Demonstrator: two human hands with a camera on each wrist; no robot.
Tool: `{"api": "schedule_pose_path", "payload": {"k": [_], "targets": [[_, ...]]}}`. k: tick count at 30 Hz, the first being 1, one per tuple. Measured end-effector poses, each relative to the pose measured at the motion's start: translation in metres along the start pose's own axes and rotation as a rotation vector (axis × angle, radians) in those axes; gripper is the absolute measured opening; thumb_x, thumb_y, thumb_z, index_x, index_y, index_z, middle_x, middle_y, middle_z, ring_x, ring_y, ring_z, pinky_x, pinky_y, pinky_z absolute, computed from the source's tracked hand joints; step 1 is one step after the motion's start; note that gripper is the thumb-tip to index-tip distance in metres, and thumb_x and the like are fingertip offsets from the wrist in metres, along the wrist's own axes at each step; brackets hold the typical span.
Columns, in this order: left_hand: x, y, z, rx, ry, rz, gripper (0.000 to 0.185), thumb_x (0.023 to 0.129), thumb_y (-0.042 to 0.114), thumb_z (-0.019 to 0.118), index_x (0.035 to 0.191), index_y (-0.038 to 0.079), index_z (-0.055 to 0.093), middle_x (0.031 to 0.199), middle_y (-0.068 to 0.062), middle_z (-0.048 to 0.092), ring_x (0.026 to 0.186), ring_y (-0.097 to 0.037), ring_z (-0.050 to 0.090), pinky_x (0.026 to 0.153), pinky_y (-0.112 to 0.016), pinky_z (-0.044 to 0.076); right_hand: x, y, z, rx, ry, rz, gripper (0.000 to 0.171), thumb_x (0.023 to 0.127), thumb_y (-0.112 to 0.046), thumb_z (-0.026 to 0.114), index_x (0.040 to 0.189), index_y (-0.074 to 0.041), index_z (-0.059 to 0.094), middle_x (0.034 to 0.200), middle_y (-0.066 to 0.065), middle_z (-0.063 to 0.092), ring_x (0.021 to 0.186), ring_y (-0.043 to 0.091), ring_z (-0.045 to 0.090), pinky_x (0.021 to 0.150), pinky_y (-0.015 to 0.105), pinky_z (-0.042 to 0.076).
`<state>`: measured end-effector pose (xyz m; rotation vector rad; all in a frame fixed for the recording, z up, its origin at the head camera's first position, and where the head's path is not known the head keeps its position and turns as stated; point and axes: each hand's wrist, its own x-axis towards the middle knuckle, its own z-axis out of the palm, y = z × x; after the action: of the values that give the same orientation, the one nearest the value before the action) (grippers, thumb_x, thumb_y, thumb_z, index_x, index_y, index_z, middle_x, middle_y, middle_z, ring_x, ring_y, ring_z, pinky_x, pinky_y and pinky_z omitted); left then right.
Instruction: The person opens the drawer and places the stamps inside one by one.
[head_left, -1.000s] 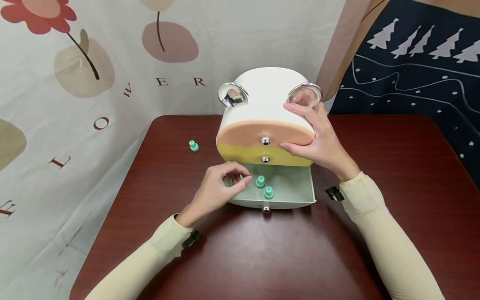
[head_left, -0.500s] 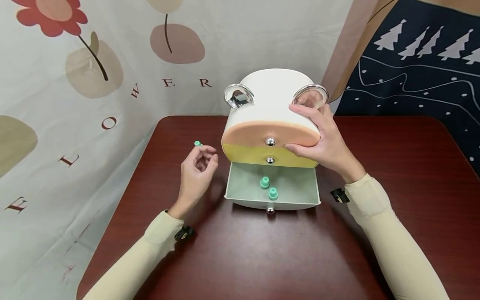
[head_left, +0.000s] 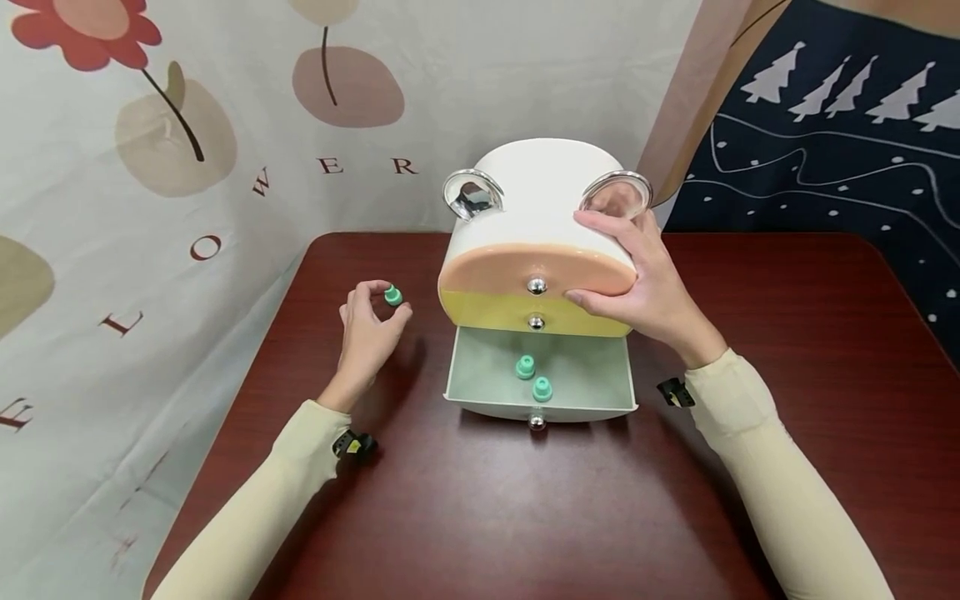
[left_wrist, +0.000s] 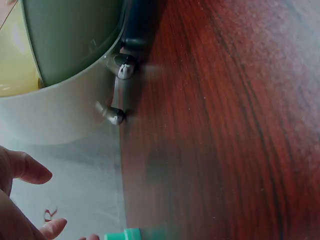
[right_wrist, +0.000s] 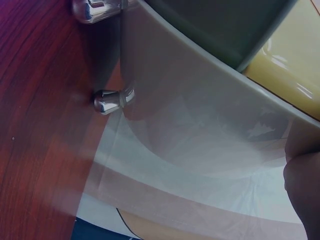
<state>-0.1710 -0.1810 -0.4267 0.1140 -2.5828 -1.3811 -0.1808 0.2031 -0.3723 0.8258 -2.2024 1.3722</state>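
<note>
A small mint-green stepped peg (head_left: 393, 296) stands on the table left of the small chest of drawers (head_left: 547, 187). My left hand (head_left: 363, 333) reaches around this peg, thumb and fingers spread apart; the left wrist view shows the peg (left_wrist: 123, 234) near a fingertip, though contact is unclear. The chest has a white rounded body, silver ears and orange and yellow drawer fronts. My right hand (head_left: 648, 283) grips its right side, thumb across the front and fingers on top. The pale green bottom drawer (head_left: 468, 379) is pulled out and holds two matching pegs (head_left: 533, 378).
The chest stands on short metal legs (right_wrist: 107, 101) on a dark red wooden table (head_left: 525, 508). A pale printed cloth (head_left: 247, 100) hangs behind and to the left. A dark blue cloth with white trees (head_left: 832, 158) hangs at the right.
My left hand has moved left and back, from over the open drawer to the peg on the table. My right hand keeps its grip on the chest.
</note>
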Motion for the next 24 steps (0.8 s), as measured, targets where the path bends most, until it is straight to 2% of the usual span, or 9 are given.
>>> {"api": "schedule_pose_path", "payload": {"k": [7,14,21,24], "targets": [[0.011,-0.008,0.003,-0.012,-0.036,-0.073,0.060,0.098,0.018,0.072,0.151,0.001,0.052,0.153,-0.023,0.047,0.138,-0.042,0.038,0.109,-0.055,0.038,0.001,0.001,-0.004,-0.014,0.013,-0.010,0.082,0.074,-0.013,0.099,0.149,-0.015,0.067,0.136,0.016,0.059,0.121,0.014,0.043,0.093,0.039,0.039],[0.019,-0.010,0.001,0.002,-0.114,-0.094,0.065,0.101,0.020,0.069,0.159,0.001,0.047,0.164,-0.020,0.039,0.142,-0.042,0.033,0.113,-0.057,0.037,0.000,0.001,-0.005,-0.022,0.017,-0.005,0.082,0.073,-0.014,0.099,0.149,-0.015,0.067,0.139,0.014,0.059,0.122,0.014,0.042,0.094,0.043,0.039],[0.020,-0.017,-0.002,0.005,-0.148,-0.106,0.059,0.104,0.019,0.066,0.157,0.000,0.048,0.166,-0.019,0.038,0.142,-0.041,0.032,0.114,-0.056,0.036,0.001,0.002,-0.001,-0.006,0.010,-0.001,0.082,0.074,-0.014,0.099,0.149,-0.016,0.067,0.136,0.016,0.057,0.122,0.016,0.043,0.094,0.044,0.040],[0.020,-0.018,-0.003,0.000,-0.149,-0.111,0.059,0.104,0.018,0.065,0.157,-0.001,0.048,0.161,-0.020,0.042,0.140,-0.040,0.033,0.111,-0.055,0.038,0.000,0.001,-0.001,-0.005,0.006,0.005,0.081,0.074,-0.014,0.099,0.149,-0.016,0.067,0.135,0.017,0.056,0.122,0.016,0.043,0.093,0.045,0.041]]}}
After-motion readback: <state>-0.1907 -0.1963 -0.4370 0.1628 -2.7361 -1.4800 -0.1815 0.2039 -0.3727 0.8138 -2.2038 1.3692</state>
